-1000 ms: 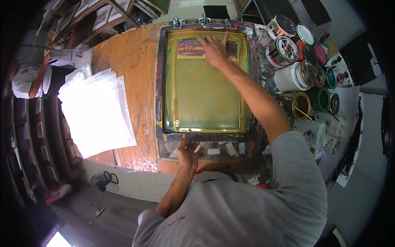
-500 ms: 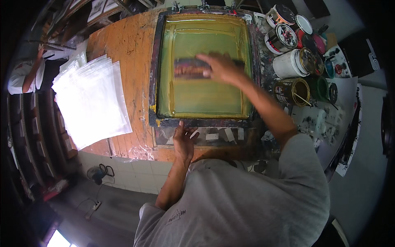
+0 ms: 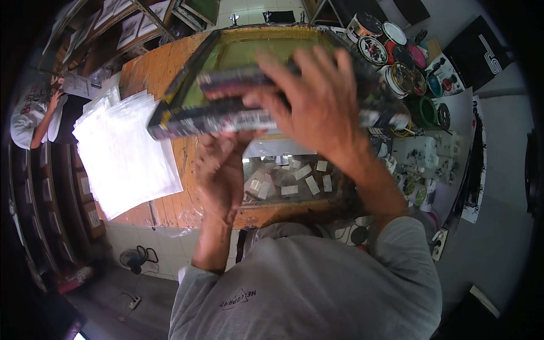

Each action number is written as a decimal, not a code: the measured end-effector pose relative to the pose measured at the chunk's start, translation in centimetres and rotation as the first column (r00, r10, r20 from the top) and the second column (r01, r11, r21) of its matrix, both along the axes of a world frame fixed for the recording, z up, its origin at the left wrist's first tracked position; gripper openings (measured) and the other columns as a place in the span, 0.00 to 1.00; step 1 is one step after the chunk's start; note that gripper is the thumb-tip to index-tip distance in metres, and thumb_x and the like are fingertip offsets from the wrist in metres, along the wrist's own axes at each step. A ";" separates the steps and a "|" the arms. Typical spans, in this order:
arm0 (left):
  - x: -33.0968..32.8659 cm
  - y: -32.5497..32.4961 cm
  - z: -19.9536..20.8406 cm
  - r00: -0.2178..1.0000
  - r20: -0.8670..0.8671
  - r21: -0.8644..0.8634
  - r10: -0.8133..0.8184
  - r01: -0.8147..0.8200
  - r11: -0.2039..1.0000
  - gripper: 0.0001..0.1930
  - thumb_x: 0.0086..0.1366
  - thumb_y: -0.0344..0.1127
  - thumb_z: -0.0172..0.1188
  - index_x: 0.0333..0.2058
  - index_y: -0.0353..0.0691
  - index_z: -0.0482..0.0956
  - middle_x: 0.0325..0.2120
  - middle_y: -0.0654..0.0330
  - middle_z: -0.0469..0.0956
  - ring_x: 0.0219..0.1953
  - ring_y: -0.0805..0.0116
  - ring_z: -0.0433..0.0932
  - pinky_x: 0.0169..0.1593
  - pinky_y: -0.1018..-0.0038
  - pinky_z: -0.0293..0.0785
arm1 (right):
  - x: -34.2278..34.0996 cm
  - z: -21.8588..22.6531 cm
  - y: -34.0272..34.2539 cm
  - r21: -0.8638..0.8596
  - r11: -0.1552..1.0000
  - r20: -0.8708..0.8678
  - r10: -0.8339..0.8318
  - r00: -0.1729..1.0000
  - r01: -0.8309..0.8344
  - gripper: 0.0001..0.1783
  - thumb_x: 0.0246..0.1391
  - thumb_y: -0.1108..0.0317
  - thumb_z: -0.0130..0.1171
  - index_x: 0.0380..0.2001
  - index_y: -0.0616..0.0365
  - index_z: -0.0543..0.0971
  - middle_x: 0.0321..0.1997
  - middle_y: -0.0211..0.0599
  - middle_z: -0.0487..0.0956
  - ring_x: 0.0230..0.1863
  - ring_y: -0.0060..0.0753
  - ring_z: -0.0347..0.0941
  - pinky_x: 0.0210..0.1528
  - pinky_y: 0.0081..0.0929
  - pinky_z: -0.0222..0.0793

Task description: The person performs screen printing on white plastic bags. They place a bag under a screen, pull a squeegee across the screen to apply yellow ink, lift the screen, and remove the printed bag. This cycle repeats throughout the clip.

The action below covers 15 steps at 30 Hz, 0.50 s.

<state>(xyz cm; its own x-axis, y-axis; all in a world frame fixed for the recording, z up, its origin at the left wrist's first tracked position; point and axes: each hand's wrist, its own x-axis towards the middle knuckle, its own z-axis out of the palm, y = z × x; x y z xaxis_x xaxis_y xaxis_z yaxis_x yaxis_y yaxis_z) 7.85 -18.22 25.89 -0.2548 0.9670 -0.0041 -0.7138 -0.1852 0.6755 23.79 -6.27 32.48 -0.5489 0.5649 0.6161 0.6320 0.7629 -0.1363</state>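
A silk-screen frame [image 3: 190, 126] with a yellow-green mesh is tilted, its near edge raised off the table towards me. My left hand [image 3: 217, 167] grips that near edge from below, partly hidden by it. Over the near part of the screen, my right hand [image 3: 323, 102] is closed around a dark, ink-stained squeegee [image 3: 229, 84], blurred by motion. Under the raised frame shows a printing base [image 3: 269, 197] with several pale tape pieces, and part of a white sheet [image 3: 277, 148] lies farther back on it.
A fanned stack of clear plastic sleeves [image 3: 127, 153] lies on the wooden table [image 3: 161, 68] at left. Several ink tubs [image 3: 372, 51] crowd the right side. Clamps [image 3: 267, 18] stand at the far edge. Another person [image 3: 39, 113] is at the far left.
The frame's near edge has risen from the table, with my left hand lifting from below. My right hand and the squeegee have come up and nearer. The base beneath now shows.
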 end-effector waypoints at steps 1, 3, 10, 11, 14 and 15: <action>-0.6 1.7 0.2 0.998 -0.060 0.066 0.019 -0.015 0.998 0.12 0.71 0.32 0.54 0.48 0.34 0.78 0.44 0.49 0.84 0.51 0.49 0.82 0.66 0.50 0.68 | -0.4 1.2 1.8 -0.002 1.000 0.016 -0.001 1.000 0.001 0.30 0.58 0.41 0.64 0.54 0.52 0.81 0.34 0.41 0.76 0.40 0.40 0.73 0.48 0.45 0.63; -1.7 6.1 -0.2 0.976 -0.184 0.120 0.120 -0.099 0.988 0.14 0.73 0.33 0.52 0.50 0.32 0.78 0.44 0.48 0.84 0.51 0.51 0.83 0.65 0.53 0.69 | -1.1 4.2 5.0 -0.004 1.000 0.045 -0.007 0.999 0.007 0.31 0.61 0.40 0.62 0.52 0.56 0.83 0.38 0.43 0.81 0.43 0.39 0.76 0.51 0.41 0.66; -10.0 20.0 -22.7 -0.044 -0.999 0.015 -0.005 -0.449 0.894 0.17 0.73 0.43 0.56 0.55 0.48 0.84 0.41 0.52 0.82 0.44 0.49 0.80 0.58 0.55 0.71 | -3.4 13.5 9.3 -0.476 0.879 0.126 0.097 0.987 -0.026 0.24 0.72 0.51 0.50 0.41 0.65 0.83 0.16 0.31 0.72 0.18 0.23 0.66 0.27 0.29 0.73; -9.2 20.1 -24.5 -0.215 -0.977 0.100 0.007 -0.422 0.901 0.16 0.72 0.43 0.58 0.54 0.49 0.84 0.40 0.51 0.82 0.44 0.47 0.80 0.55 0.54 0.71 | -2.8 13.0 10.5 -0.435 0.900 0.113 0.098 0.989 -0.039 0.26 0.71 0.51 0.51 0.40 0.66 0.83 0.17 0.33 0.73 0.19 0.25 0.68 0.28 0.31 0.74; -7.6 19.1 -25.7 -0.498 -0.865 0.255 0.058 -0.338 0.906 0.14 0.68 0.43 0.62 0.50 0.50 0.85 0.38 0.50 0.80 0.42 0.44 0.79 0.48 0.52 0.72 | -3.1 16.7 13.0 -0.659 0.750 0.200 0.092 0.976 0.065 0.27 0.70 0.49 0.53 0.37 0.66 0.85 0.19 0.36 0.76 0.23 0.31 0.73 0.33 0.35 0.76; -7.6 19.1 -25.8 -0.454 -0.889 0.237 0.065 -0.332 0.913 0.13 0.67 0.42 0.63 0.49 0.49 0.85 0.38 0.50 0.79 0.41 0.44 0.79 0.46 0.52 0.72 | -3.6 17.4 13.5 -0.703 0.703 0.230 0.075 0.970 0.113 0.28 0.69 0.48 0.53 0.36 0.66 0.85 0.20 0.37 0.77 0.24 0.32 0.74 0.35 0.36 0.76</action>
